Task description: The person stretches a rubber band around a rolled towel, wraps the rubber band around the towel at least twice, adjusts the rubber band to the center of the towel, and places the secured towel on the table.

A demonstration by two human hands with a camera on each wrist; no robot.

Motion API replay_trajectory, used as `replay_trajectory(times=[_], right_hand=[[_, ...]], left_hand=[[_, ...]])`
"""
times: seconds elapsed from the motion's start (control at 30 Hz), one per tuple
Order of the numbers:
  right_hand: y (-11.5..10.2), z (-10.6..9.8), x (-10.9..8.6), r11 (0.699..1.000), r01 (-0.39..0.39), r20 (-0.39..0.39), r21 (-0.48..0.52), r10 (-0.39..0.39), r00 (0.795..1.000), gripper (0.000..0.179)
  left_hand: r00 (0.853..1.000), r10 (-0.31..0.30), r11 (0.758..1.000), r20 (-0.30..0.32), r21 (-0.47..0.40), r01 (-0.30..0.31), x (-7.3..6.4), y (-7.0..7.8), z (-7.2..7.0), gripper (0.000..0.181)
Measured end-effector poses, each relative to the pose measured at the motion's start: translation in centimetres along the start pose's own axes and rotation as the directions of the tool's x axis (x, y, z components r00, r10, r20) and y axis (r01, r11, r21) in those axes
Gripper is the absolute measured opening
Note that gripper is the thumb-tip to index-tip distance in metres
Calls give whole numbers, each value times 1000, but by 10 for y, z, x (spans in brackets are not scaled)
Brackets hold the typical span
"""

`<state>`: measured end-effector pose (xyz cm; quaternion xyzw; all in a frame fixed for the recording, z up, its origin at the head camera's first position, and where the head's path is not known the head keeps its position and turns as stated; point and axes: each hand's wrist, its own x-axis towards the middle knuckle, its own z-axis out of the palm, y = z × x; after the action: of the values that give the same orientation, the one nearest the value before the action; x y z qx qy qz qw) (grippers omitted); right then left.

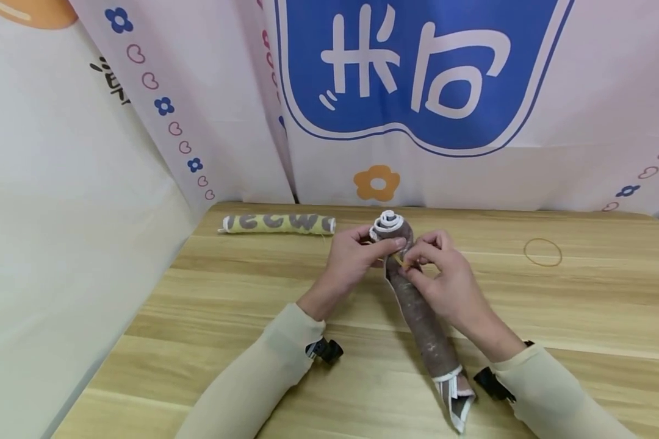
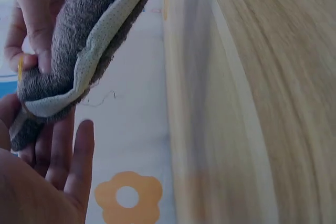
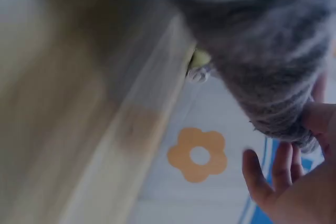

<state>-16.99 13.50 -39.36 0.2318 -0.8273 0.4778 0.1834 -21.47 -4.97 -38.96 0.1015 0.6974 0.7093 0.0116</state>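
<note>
A brown towel (image 1: 425, 329) with white edging is rolled into a long tube, its coiled upper end raised and its lower end spread into a folded point. My left hand (image 1: 351, 253) grips the roll just below the coil, thumb across the front. Beside it, the fingers of my right hand (image 1: 445, 268) pinch a thin yellow rubber band (image 1: 399, 260) against the roll. In the left wrist view, the rubber band (image 2: 20, 71) stretches near the towel's narrow end. The right wrist view shows the towel (image 3: 262, 61) close up, hiding part of the fingers.
Behind my left hand, a yellow-green rolled towel (image 1: 277, 224) with grey lettering lies near the back edge of the wooden table (image 1: 208, 311). A loose rubber band (image 1: 543, 252) lies to the right. A printed curtain (image 1: 329, 164) hangs behind the table.
</note>
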Motion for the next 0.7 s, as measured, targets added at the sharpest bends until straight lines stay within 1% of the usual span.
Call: replay_trajectory(times=[0.03,0.07,0.1,0.17,0.23,0.27,0.3,0.33,0.4,0.47,0.53,0.57,0.63,0.7], right_hand=[[0,1,0,997,56,-13,-50,-57,998,29],[1,2,0,988,114,-23,-105,-117,993,30],[1,2,0,973,170,-25,-158,-176,984,30],[3,3,0,931,272,-5,-244,-281,960,30],[6,3,0,889,349,34,-297,-356,934,29],[7,3,-1,875,373,55,-309,-375,926,28],[7,2,-1,872,380,71,-310,-377,923,27],[7,2,-1,882,369,81,-293,-361,929,26],[5,2,-2,924,299,91,-239,-286,954,23],[0,3,-3,964,194,87,-183,-181,980,22],[-5,4,-3,990,75,83,-121,-65,994,22],[-8,4,-3,995,19,80,-97,-11,997,23],[-13,6,-3,995,-77,75,-64,81,994,25],[-17,7,-3,989,-146,66,-33,148,987,24]], left_hand=[[1000,8,1000,-20,13,-8,0,1,1,28],[999,15,1000,-38,26,-14,-1,1,2,27],[998,22,999,-56,44,-19,-1,2,3,26],[996,35,996,-87,82,-28,-2,2,4,24],[992,54,990,-111,133,-39,-2,2,5,21],[991,64,986,-120,159,-45,-2,2,5,21],[989,76,981,-126,188,-52,-3,2,5,23],[987,90,975,-133,214,-60,-3,3,5,25],[982,117,961,-147,265,-74,-4,4,4,30],[977,141,948,-163,305,-86,-5,5,3,34],[971,162,939,-175,331,-97,-5,6,3,34],[969,173,934,-179,342,-103,-6,7,3,34],[964,194,924,-182,364,-117,-6,8,3,33],[960,213,913,-181,387,-130,-7,8,3,32]])
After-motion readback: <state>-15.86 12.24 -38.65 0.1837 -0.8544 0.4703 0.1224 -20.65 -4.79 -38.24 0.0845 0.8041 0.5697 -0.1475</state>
